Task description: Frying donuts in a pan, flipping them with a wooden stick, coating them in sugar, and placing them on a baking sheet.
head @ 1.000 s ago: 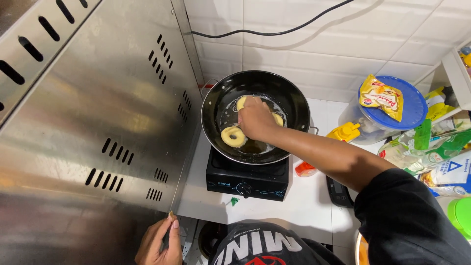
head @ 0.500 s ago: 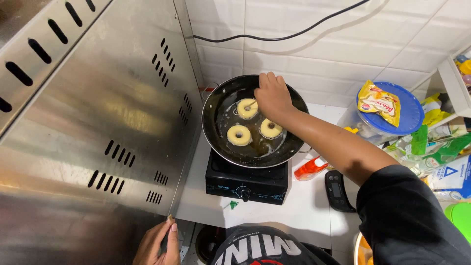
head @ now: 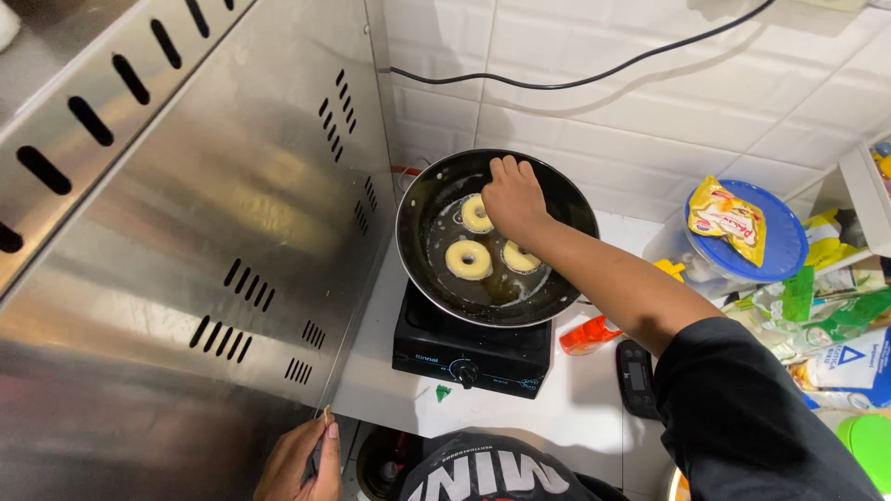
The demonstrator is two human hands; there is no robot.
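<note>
Dough rings (head: pixel 469 259) now number three in the black frying pan (head: pixel 418 213); right hand (head: pixel 513 195) has shifted upward, fingers loosely curled (grasp unclear). Left hand (head: pixel 302 461) still grips a thin stick.

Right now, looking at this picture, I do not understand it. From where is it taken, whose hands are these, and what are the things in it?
The picture comes from a camera worn on a person's head, looking down, so you see that person's own arms. There is no machine, only two bare hands.

The right hand reaches over a black frying pan that sits on a small black single-burner stove on a white counter. Three pale dough rings lie in oil in the pan. Whether the fingers hold something thin is too small to tell.

The left hand, low in the picture, touches the lower edge of a large shiny metal panel with slots.

To the right lie a container with a blue lid, a yellow packet on it, and a small dark device.
</note>
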